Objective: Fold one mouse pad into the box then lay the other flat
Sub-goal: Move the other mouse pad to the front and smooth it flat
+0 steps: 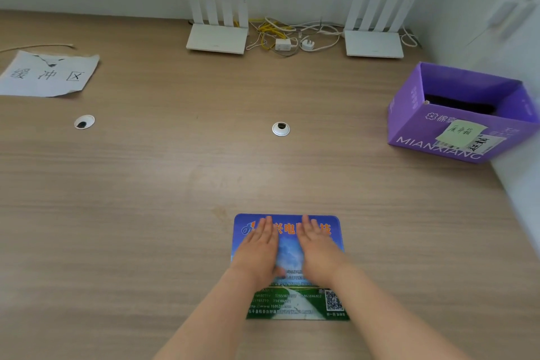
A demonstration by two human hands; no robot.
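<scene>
A printed mouse pad [292,302], blue sky above and green field below, lies flat on the wooden desk near its front edge. My left hand [258,248] and my right hand [318,248] rest palm down side by side on its upper half, fingers straight and together, holding nothing. A purple cardboard box [455,137] marked MIANXIANG stands open at the right edge of the desk, far from both hands. Inside it a dark folded thing [458,104] lies at the bottom; I cannot tell for sure what it is.
Two white routers [217,35] [374,41] with tangled cables [280,35] stand along the back wall. A torn paper sheet [48,74] with handwriting lies at the far left. Two round cable grommets [84,122] [281,128] sit in the desk. A wall runs along the right side.
</scene>
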